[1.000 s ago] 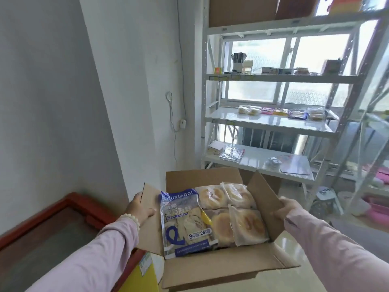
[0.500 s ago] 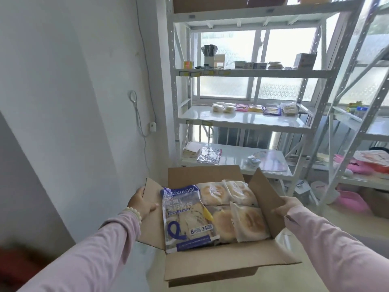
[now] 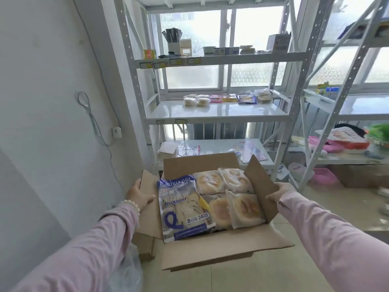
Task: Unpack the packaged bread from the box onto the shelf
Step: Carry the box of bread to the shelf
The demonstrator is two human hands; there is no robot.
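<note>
Carrying an open cardboard box (image 3: 212,249) between both hands, the person faces a white metal shelving unit (image 3: 214,114). Left hand (image 3: 140,194) is clamped on the left side flap; right hand (image 3: 277,191) is clamped on the right flap, fingers wrapped over its edge. Neither hand is free to pick, so in my judgement the box needs setting down or resting first.

Contents: a blue-and-white sliced bread bag (image 3: 183,209) lies along the left side of the box, its long axis running away from the person, nearer the left hand. Four clear-wrapped round buns (image 3: 244,207) fill the right side, nearer the right hand.

Key relation: the middle shelf, already holding a row of packaged bread (image 3: 227,99) at its back edge, lies straight ahead of and above the box, well apart, with bare surface at the front.

Legible writing on the bag: "UXIAOQI" (first letter cut off, reading uncertain), "8" and "24"; the Chinese characters are too small to read. Yellow shelf-edge labels (image 3: 151,64) are unreadable.
</note>
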